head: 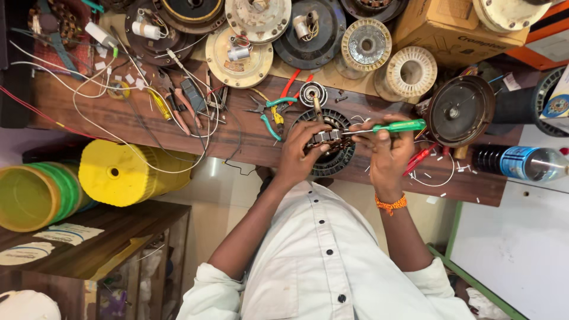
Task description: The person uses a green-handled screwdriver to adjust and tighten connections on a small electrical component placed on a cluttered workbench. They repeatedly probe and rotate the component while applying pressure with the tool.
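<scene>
Right hand grip: the right hand [385, 151] is closed round a green-handled screwdriver [398, 126], with the fingers wrapped over the handle.
Left hand grip: the left hand [299, 155] is curled tight over the middle of a round, dark wound stator [341, 157], which is pinned against the table edge.
Where the stator lies: it is found at the near edge of the table [118, 118], between the two hands and partly hidden under them.
Key relation: the screwdriver's long axis is laid almost level, handle to the right and tip pointed left toward the stator's centre. The tip is seen just beside the left fingers; contact cannot be told.
Nearer hand: the left hand is on the stator, while the right is reached in through the tool.
Surface: dark wood strewn with white wires, teal-handled pliers [272, 121] and cut scraps.
Room: motor covers [240, 56] are stacked along the far edge, with a yellow drum [118, 172] lower left and a bottle [521, 163] at right.
</scene>
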Demonstrator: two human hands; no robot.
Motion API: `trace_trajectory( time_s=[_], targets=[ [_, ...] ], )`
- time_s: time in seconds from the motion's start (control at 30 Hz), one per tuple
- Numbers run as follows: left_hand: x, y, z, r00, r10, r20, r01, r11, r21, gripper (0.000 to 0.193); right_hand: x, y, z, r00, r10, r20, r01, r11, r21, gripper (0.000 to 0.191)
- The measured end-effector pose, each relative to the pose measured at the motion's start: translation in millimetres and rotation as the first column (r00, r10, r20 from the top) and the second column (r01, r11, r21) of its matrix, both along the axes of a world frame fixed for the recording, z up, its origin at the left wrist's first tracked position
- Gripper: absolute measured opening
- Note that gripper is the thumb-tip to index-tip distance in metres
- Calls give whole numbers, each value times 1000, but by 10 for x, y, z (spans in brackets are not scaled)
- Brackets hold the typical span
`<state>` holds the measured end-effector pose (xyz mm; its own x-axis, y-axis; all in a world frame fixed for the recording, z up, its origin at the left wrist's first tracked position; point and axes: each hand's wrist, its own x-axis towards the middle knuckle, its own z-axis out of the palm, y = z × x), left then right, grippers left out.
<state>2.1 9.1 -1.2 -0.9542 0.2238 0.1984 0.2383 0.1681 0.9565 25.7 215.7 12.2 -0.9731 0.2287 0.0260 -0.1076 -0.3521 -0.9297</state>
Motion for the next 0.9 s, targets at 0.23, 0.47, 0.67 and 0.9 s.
trace_trajectory(
  time_s=[0.23, 0.47, 0.67, 0.9],
  targets=[
    [-42, -87, 16, 974, -81, 213, 46, 985, 165, 38, 9, -16, 133, 997, 65, -34, -59, 987, 152, 34],
    [-45, 6, 204, 998, 54, 14, -53, 995, -79, 41, -28, -56, 145, 992, 108, -65, -95, 980, 175, 30],
    [-100, 56, 234, 996, 88, -34, -91, 989, -115, 36, -100, -156, 368, 980, 200, -21, -178, 914, 364, 30],
    [-59, 98, 144, 992, 112, -50, -116, 990, -80, 36, -15, -461, 502, 999, 35, 15, -37, 856, 516, 25]
  ],
)
